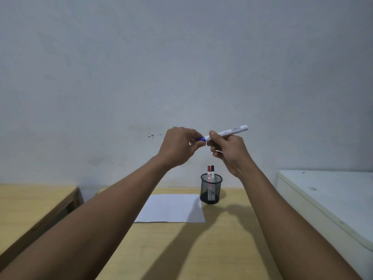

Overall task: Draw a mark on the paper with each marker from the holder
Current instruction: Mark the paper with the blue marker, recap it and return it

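**Both hands on the blue marker, raised in mid-frame**

Near the centre of the frame, against the pale wall, the two hands meet around one marker. The right hand (227,150) has its grip clenched around the white barrel of the blue marker (228,132), which lies nearly level, its far end tilting up toward the right. The left hand (179,146) pinches the blue cap (200,139) at the marker's left end; the cap sits against the barrel, and whether it is loosened cannot be told.

Lower down, just right of centre, a black mesh holder (211,188) stands upright on the wooden surface (181,249). Two markers stand in it side by side, a red marker (209,170) and a black marker (212,170), caps up and rising above the rim.

Just left of the holder, a white sheet of paper (171,209) lies flat on the surface, unmarked as far as can be seen. A second wooden table (24,203) sits at lower left, and a white cabinet top (333,195) at lower right.
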{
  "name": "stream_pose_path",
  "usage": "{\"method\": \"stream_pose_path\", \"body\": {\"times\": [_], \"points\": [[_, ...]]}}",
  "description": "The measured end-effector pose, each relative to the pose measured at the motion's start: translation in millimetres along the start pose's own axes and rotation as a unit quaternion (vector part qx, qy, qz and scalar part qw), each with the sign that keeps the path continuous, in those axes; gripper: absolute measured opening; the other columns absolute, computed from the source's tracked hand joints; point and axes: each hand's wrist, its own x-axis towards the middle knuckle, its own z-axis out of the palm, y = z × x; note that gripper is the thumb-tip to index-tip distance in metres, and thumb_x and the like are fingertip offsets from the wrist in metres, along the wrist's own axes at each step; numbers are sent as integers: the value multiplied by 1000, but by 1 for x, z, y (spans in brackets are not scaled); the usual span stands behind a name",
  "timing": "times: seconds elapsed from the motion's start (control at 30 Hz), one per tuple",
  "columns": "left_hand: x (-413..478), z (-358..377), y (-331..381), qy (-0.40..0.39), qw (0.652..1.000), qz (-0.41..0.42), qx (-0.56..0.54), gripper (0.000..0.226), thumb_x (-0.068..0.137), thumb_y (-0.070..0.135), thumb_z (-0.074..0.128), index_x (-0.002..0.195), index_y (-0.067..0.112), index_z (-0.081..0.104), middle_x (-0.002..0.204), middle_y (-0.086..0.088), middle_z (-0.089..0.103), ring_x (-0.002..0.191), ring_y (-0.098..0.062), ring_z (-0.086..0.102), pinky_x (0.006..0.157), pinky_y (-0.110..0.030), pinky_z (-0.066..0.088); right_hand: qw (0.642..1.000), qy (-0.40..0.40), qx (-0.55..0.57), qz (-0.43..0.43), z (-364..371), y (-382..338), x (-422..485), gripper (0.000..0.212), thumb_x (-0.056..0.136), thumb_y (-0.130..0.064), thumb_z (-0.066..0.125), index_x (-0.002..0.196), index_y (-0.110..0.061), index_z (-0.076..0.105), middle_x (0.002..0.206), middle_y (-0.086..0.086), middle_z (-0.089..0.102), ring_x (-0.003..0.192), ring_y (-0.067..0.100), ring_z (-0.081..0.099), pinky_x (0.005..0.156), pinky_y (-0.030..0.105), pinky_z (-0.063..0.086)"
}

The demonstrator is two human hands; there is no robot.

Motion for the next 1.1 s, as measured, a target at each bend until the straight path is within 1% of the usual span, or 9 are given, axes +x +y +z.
{"method": "stream_pose_path", "body": {"times": [0.13,0.23,0.3,0.4,0.47,0.53,0.7,0.83,1.1], "points": [[-2,12,0,21,997,41,67,15,89,33,72,96,22,79,83,4,78,76,-18,69,79,-44,52,995,35,15,88,-1,2,-8,31,90,-36,77,100,-7,75,88,5,73,73,17,60,64,30,45],[5,18,-3,-10,999,-36,-1,16,88,35,72,98,23,78,86,6,77,79,-14,68,79,-42,54,979,144,-4,141,1,17,-4,96,72,-57,86,147,-13,45,128,6,60,111,23,61,86,39,50],[13,24,-7,-35,997,-65,-34,16,86,36,74,96,24,77,86,7,76,79,-14,68,80,-43,56,964,228,-75,115,0,30,2,124,62,-62,89,160,-25,21,156,7,34,140,29,43,107,50,44],[24,36,-13,-60,992,-89,-72,19,84,35,76,97,21,77,86,6,75,83,-15,70,81,-43,57,946,244,-214,12,-7,46,10,87,72,-58,84,147,-35,46,154,-2,38,141,25,40,111,57,34],[31,48,-18,-71,990,-99,-71,21,84,34,76,101,21,77,89,5,76,86,-16,70,84,-43,57,933,185,-304,-49,-15,54,17,41,85,-51,75,123,-39,67,137,-12,56,131,19,50,101,45,31],[38,62,-23,-80,989,-104,-64,21,86,33,75,104,22,76,92,6,76,89,-16,70,85,-44,57,919,130,-364,-81,-22,59,25,20,92,-47,69,109,-38,74,117,-19,67,118,13,56,91,39,24],[53,98,-38,-90,983,-130,-96,23,87,33,73,108,24,76,81,12,69,89,-16,70,87,-44,56,909,89,-398,-88,-31,75,48,7,93,-41,71,90,-34,69,85,-20,70,86,5,61,90,36,27],[54,124,-54,-86,975,-160,-127,40,91,41,68,127,25,66,100,6,75,96,-16,68,88,-39,55,919,101,-376,-66,-41,98,75,11,93,-31,73,87,-30,63,77,-18,67,81,14,70,100,49,48],[29,184,-98,-237,938,-242,-68,48,91,35,68,134,16,59,125,-7,68,113,-24,64,98,-42,52,903,67,-422,-43,-59,144,97,50,95,-19,69,140,-30,49,73,-11,64,79,17,68,97,55,51]]}}
